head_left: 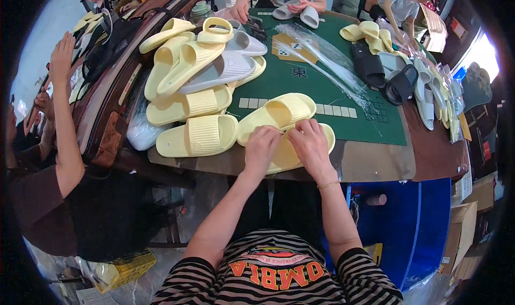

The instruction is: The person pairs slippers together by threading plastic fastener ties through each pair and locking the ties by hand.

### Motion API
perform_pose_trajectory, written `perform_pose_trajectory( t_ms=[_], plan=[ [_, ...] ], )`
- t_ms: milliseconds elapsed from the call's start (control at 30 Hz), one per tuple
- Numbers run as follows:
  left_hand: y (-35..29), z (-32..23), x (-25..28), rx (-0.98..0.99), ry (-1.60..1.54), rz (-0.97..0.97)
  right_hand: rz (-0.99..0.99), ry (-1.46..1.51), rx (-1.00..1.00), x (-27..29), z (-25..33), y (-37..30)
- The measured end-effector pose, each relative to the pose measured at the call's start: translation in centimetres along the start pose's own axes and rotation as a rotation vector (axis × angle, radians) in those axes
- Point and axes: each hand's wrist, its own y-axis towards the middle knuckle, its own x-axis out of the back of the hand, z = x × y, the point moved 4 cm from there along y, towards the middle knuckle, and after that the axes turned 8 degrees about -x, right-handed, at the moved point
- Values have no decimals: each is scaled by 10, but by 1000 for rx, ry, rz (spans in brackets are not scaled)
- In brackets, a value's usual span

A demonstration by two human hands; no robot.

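Two pale yellow slide slippers lie side by side at the table's near edge: the far slipper shows its ribbed strap, while my hands cover much of the near slipper. My left hand has its fingers pinched together over the near slipper, by the gap between the pair. Close beside it, my right hand is also closed in a pinch, fingertips almost meeting the left ones. Whatever is between the fingertips is too small or hidden to make out. Another yellow slipper lies just left of the pair.
A heap of yellow and grey slippers rises at the left. Bundles of clear thin plastic strands lie across the green mat. Black slippers and more pairs sit at the right. A blue bin stands below; other people work around the table.
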Motion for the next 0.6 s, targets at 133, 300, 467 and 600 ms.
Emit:
perform_pose_trajectory(
  t_ms=[133,300,467,600],
  plan=[
    [-7,3,-8,30,-69,25,-22,108,-43,3,-2,2],
    [-11,13,-9,-21,30,135,-221,108,-261,13,-53,-13],
    [16,1,-21,-97,175,181,-369,222,-618,3,-111,-46],
    [30,10,-30,-68,137,158,-405,357,-706,7,-116,-47]
  ],
)
